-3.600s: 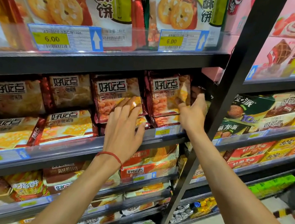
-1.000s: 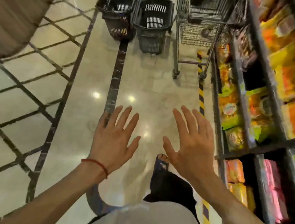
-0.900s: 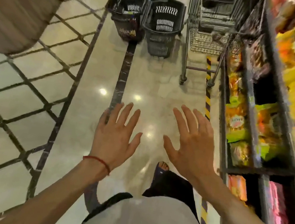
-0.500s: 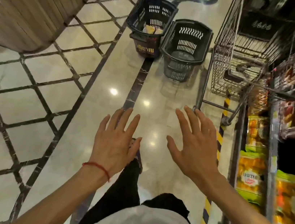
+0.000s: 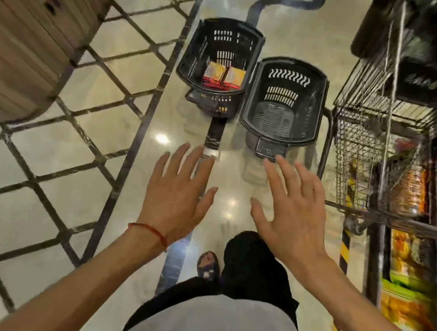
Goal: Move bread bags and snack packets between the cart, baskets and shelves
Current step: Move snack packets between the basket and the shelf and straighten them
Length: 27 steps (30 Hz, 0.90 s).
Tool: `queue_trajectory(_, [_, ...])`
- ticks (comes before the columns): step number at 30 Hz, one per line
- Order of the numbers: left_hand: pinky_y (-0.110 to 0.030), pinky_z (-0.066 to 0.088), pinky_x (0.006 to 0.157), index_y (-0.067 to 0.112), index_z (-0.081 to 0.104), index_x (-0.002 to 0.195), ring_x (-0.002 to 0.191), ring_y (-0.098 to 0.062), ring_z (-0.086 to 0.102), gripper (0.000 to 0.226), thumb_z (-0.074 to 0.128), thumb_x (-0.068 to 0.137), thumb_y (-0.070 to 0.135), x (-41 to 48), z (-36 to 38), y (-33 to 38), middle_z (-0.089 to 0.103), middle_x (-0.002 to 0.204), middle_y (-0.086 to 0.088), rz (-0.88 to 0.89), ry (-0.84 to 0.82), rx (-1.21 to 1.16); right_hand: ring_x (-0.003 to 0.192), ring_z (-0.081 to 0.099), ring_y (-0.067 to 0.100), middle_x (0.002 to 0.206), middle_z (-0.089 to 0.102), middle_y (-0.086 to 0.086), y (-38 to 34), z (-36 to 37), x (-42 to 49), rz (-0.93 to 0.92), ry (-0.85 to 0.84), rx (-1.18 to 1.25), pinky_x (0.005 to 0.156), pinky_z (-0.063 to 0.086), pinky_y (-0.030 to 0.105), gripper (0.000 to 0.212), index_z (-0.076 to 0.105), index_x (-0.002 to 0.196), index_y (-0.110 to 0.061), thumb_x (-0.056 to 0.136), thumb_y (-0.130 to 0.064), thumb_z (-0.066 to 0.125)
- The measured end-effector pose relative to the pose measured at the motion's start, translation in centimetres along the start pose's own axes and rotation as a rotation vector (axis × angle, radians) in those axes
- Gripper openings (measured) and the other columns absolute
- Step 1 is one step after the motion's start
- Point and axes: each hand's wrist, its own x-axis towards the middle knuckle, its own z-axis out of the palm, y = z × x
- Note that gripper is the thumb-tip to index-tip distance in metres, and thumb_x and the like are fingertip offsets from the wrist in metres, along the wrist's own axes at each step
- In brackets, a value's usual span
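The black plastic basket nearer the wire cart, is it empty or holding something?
Empty. The black plastic basket beside the wire cart shows only its bare slotted floor; the orange snack packets lie in the other basket.

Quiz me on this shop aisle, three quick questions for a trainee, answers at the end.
1. True or false: the left hand and the right hand each hold a packet.
2. Which holds the snack packets: A the left basket, B the right basket, C neither?
3. Fill in: the wire cart stands to the ___ of both baskets.
Key: 1 false, both hands are empty; 2 A; 3 right.
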Motion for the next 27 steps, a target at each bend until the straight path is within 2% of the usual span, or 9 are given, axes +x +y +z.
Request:
queue_trajectory(5, [-0.054,0.029,0.12,0.02,0.044,0.153,0.15,-0.033,0.032,0.061,0.049,0.101,0.052,12.2,1.6,-4.7,0.039,0.161,-0.012,-0.008,-0.048,0.022,0.153,0.031,0.033,0.164,0.04,0.007,1.7,3.1,12.4,0.017,-0.007,0.01,0.126,0.02,0.05,0.07,0.041,0.159,-0.019,0.097,-0.047,0.058])
queue_trajectory(11, [-0.055,0.033,0.117,0.018,0.046,0.15,0.148,-0.035,0.034,0.058,0.054,0.099,0.046,26.8,2.3,-9.6,0.042,0.157,-0.013,0.011,-0.085,0.065,0.153,0.032,0.033,0.162,0.042,0.007,4.5,6.5,28.6,0.004,-0.076,0.027,0.127,0.021,0.051,0.067,0.042,0.158,-0.019,0.098,-0.048,0.054])
queue_trajectory(14, [-0.055,0.03,0.12,0.02,0.044,0.152,0.15,-0.034,0.029,0.058,0.049,0.101,0.047,32.7,3.2,-12.3,0.038,0.161,-0.013,-0.003,-0.116,0.061,0.152,0.034,0.034,0.162,0.042,0.008,5.0,7.8,35.5,-0.074,-0.12,-0.035,0.126,0.022,0.051,0.069,0.04,0.159,-0.019,0.099,-0.051,0.049])
queue_trajectory(18, [-0.053,0.024,0.121,0.02,0.042,0.155,0.151,-0.033,0.028,0.059,0.046,0.102,0.048,39.3,4.5,-16.4,0.036,0.162,-0.011,-0.026,-0.157,0.027,0.15,0.038,0.034,0.159,0.047,0.009,4.4,9.8,43.0,-0.074,-0.106,0.014,0.126,0.024,0.051,0.064,0.047,0.156,-0.018,0.1,-0.048,0.051])
queue_trajectory(22, [-0.055,0.03,0.119,0.019,0.043,0.154,0.15,-0.033,0.03,0.06,0.048,0.101,0.047,46.4,7.7,-21.5,0.04,0.16,-0.012,0.007,-0.208,-0.026,0.148,0.04,0.035,0.156,0.05,0.01,2.9,13.4,50.2,-0.031,-0.088,0.036,0.125,0.023,0.051,0.064,0.049,0.155,-0.015,0.098,-0.043,0.057])
queue_trajectory(27, [-0.056,0.031,0.117,0.019,0.044,0.153,0.15,-0.033,0.033,0.063,0.05,0.098,0.05,54.9,12.9,-27.3,0.04,0.161,-0.01,0.144,-0.314,-0.029,0.149,0.039,0.034,0.159,0.048,0.009,0.6,19.4,57.8,0.117,-0.122,0.0,0.124,0.026,0.053,0.063,0.05,0.153,-0.015,0.098,-0.043,0.059])
